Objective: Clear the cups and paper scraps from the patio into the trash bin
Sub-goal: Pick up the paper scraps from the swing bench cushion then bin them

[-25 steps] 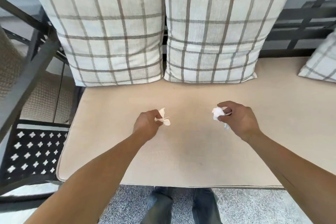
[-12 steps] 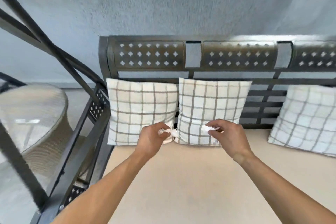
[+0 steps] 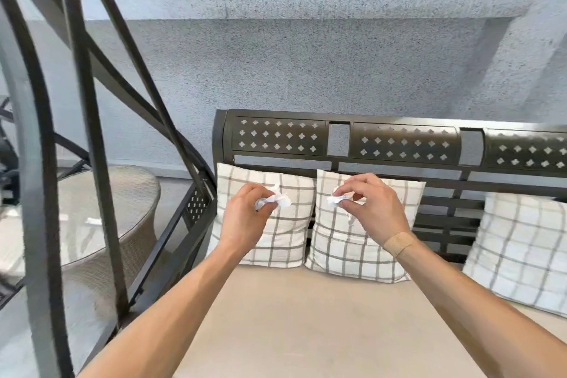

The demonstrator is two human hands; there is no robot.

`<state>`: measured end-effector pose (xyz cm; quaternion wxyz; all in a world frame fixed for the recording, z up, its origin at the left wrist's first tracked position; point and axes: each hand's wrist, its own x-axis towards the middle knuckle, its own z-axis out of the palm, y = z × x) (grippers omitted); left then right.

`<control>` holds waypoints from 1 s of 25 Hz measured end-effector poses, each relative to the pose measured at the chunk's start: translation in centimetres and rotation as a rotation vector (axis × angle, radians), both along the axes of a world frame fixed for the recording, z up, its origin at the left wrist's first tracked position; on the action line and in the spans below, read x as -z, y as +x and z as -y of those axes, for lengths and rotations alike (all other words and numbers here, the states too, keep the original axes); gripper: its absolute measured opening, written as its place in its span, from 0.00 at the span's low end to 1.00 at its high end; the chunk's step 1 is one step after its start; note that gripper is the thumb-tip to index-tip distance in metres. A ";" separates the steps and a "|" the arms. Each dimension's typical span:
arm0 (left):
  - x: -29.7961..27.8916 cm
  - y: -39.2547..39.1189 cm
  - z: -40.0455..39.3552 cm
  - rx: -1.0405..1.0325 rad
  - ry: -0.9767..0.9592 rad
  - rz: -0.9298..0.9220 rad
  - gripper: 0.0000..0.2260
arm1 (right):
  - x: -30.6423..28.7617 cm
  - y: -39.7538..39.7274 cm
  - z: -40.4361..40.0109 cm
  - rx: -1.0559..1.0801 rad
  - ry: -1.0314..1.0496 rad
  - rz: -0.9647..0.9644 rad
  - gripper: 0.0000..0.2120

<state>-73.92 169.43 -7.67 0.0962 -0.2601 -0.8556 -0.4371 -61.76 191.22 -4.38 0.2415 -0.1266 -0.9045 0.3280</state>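
- We read no brand, label or writing on any surface in view.
- Our left hand (image 3: 245, 218) is raised in front of the left pillow (image 3: 264, 242), forearm extended from the lower left, fingers curled inward.
- Left grip: clenched on a left scrap (image 3: 274, 200), a crumpled white paper wad pinched between thumb and fingertips; part of the wad projects to the right of the hand.
- Our right hand (image 3: 372, 210) is raised in front of the middle pillow (image 3: 343, 252), forearm extended from the lower right, knuckles upward, fingers bent down.
- Right grip: closed on a right scrap (image 3: 335, 201), a smaller crumpled white paper wad held at the fingertips, at the left side of the hand.
- A tan bandage (image 3: 398, 243) lies across the right wrist.
- Both scraps are held in the air above the back edge of the seat cushion (image 3: 306, 325); the two hands are near each other but apart.
- The cushion is beige, flat, with a fine woven texture.
- The pillows are white with a grey grid pattern; a third pillow (image 3: 521, 252) leans at the right end of the cushion.
- The bench back (image 3: 399, 144) is dark metal with rows of diamond-shaped perforations.
- A round wicker table (image 3: 135, 224) with a glass top stands beside the left end of the bench, behind blurred dark metal bars (image 3: 89, 132).
- The wall (image 3: 306, 55) is grey with a rough speckled finish.
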 end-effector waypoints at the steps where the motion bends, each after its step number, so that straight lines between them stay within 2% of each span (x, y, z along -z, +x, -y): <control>1: -0.2 1.2 0.8 -0.025 0.011 -0.011 0.05 | 0.0 0.7 0.5 -0.026 -0.001 -0.005 0.08; 6: 0.3 7.1 6.2 -0.170 0.025 0.012 0.09 | 0.9 3.1 3.5 -0.147 -0.032 0.022 0.08; 9: 0.7 10.7 10.7 -0.294 0.025 0.038 0.14 | 1.7 3.2 6.9 -0.256 -0.039 0.038 0.11; 13: 0.8 14.6 17.7 -0.450 -0.080 0.011 0.09 | 2.4 2.6 13.4 -0.414 -0.005 0.024 0.11; 20: 0.5 20.9 29.9 -0.718 -0.078 -0.016 0.07 | 2.7 1.6 26.0 -0.703 0.032 -0.029 0.13; 25: 1.3 24.9 38.9 -0.889 -0.125 0.020 0.05 | 3.7 1.5 36.6 -0.859 0.083 -0.011 0.11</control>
